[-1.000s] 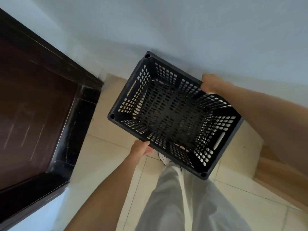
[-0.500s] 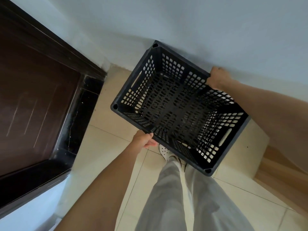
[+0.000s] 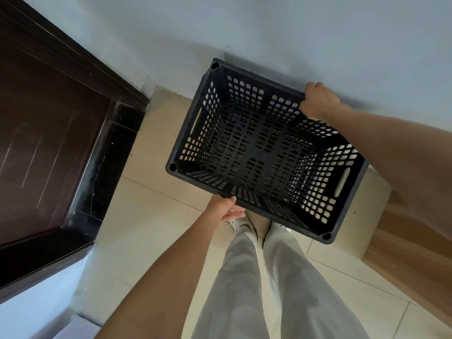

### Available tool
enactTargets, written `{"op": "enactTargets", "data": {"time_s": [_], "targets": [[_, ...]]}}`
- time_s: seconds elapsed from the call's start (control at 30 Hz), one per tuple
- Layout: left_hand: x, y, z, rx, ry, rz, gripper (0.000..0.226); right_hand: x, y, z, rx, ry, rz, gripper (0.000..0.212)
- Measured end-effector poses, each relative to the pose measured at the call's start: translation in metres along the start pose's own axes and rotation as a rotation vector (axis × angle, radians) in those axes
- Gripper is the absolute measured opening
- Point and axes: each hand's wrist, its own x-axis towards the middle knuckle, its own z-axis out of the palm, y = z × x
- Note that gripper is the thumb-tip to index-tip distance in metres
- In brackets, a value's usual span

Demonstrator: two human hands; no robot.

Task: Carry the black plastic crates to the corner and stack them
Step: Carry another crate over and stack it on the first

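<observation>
Black plastic crate hung between two hands above the tiled floor, close to the pale wall.
One dark wooden door stood at the left, apart from it. The left hand gripped the crate's near rim, thumb on top and fingers curled beneath. The single crate sat open side up and empty. The right hand clasped the far rim, fingers wrapped over its edge.

crate between both hands: left hand at near rim, right hand at far rim. wall behind, door left, floor beneath.
</observation>
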Motion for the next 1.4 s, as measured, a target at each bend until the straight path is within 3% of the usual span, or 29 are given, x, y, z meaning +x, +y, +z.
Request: {"op": "enactTargets", "data": {"time_s": [0.23, 0.63, 0.7, 0.8, 0.9, 0.97, 1.1, 1.23, 1.33, 1.4], "targets": [[0.0, -0.004, -0.007, 0.041, -0.003, 0.052, 0.027, -0.005, -0.003, 0.009, 0.007, 0.022, 0.006, 0.049], [0.007, -0.003, -0.023, 0.132, -0.049, -0.007, 0.034, -0.021, -0.002, 0.022, 0.057, -0.042, 0.007, 0.057], [0.005, -0.002, -0.023, 0.387, 0.022, 0.04, 0.038, -0.024, 0.004, 0.02, 0.056, -0.063, -0.013, 0.063], [0.002, 0.0, -0.028, 1.082, 0.325, 0.378, 0.034, -0.034, 0.008, 0.021, 0.031, -0.009, -0.075, 0.071], [0.0, 0.008, -0.028, 1.291, 0.483, 0.836, 0.023, -0.067, 0.014, 0.043, 0.069, 0.106, -0.155, 0.072], [0.004, 0.011, -0.024, 1.404, 0.397, 1.033, 0.021, -0.102, 0.019, 0.07, 0.06, 0.086, -0.193, 0.067], [0.019, 0.005, 0.002, 1.702, 0.162, 1.11, 0.048, -0.174, 0.037, 0.132, 0.019, -0.017, -0.231, 0.065], [0.03, -0.011, 0.033, 1.909, 0.009, 1.135, 0.064, -0.232, 0.056, 0.178, 0.075, -0.13, -0.337, 0.077], [0.036, -0.024, 0.05, 1.972, -0.011, 1.053, 0.065, -0.259, 0.07, 0.204, -0.015, -0.215, -0.368, 0.079], [0.039, -0.03, 0.056, 1.936, 0.024, 1.024, 0.063, -0.264, 0.074, 0.215, -0.147, -0.168, -0.387, 0.069]]}}
